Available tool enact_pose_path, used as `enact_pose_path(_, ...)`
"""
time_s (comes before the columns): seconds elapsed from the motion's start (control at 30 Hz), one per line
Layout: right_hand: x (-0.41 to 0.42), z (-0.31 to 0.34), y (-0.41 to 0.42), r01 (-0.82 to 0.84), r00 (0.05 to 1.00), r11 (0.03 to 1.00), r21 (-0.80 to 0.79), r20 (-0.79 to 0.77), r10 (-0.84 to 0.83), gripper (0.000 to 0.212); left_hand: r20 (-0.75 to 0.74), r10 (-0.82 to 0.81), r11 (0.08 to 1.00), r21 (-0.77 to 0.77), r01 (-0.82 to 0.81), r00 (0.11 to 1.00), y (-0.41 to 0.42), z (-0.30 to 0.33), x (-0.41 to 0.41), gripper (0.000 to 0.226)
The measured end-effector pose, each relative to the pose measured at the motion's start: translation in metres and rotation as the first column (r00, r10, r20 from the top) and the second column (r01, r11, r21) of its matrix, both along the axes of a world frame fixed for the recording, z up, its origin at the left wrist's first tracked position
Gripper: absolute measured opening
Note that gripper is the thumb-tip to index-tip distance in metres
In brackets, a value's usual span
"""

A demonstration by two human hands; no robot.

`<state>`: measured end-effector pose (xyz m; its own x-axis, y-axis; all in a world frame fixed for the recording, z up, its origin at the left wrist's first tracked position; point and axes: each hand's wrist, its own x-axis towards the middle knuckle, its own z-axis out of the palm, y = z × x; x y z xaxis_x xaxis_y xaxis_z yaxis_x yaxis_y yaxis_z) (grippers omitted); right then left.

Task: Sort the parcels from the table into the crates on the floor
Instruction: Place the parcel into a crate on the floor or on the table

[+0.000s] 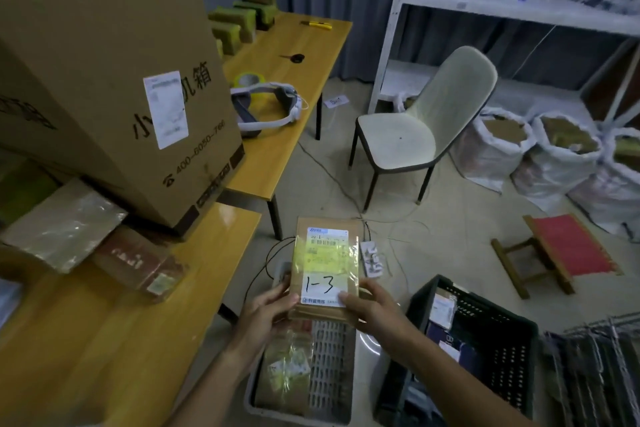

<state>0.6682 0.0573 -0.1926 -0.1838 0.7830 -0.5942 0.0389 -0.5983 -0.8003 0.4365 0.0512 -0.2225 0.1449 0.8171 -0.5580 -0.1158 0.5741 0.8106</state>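
Flat brown cardboard parcel point(325, 267), taped, its white label handwritten "1-3", held above the grey perforated crate point(329, 367) on the floor. Left hand point(268, 308) and right hand point(369, 305) grip its near corners, fingers curled round the edges. Black crate point(485, 340) stands just right. On the wooden table point(114, 340), a large carton point(104, 80) printed "400-6050-766". A pale chair point(415, 125) stands beyond.

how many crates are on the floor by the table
2. A grey crate sits right under the hands beside the table edge, with a wrapped parcel inside. A dark crate sits to its right, holding several items. Others may lie outside the frame.
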Motion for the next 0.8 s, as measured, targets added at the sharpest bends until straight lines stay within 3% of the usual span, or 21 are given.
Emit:
enact_pose_path(0.33, -0.002, -0.233, 0.09, -0.088, 0.996, 0.993, -0.079, -0.002, 0.088, 0.026, -0.121, 0.103, 0.978, -0.169, -0.123, 0.987, 0.065, -0.224, 0.016, 0.039)
enact_pose_path(0.57, -0.031, -0.403, 0.118, -0.05, 0.997, 0.991, -0.123, 0.055, 0.057, 0.025, -0.251, -0.028, 0.99, -0.138, -0.007, 0.968, 0.094, -0.369, -0.02, 0.04)
enact_pose_path(0.63, -0.043, -0.442, 0.124, -0.047, 0.997, 0.991, -0.125, 0.062, 0.055, 0.024, -0.394, 0.01, 0.994, -0.099, -0.054, 0.919, 0.106, -0.407, -0.036, 0.055)
enact_pose_path(0.7, -0.055, -0.476, 0.128, -0.044, 0.998, 0.989, -0.142, 0.046, 0.051, 0.021, -0.59, 0.002, 0.994, -0.088, -0.066, 0.807, 0.118, -0.439, -0.047, 0.054)
enact_pose_path(0.8, -0.075, -0.523, 0.133, -0.049, 0.998, 0.985, -0.163, 0.04, 0.056, 0.032, -0.749, -0.155, 0.986, -0.162, 0.049, 0.644, 0.129, -0.478, -0.055, 0.064)
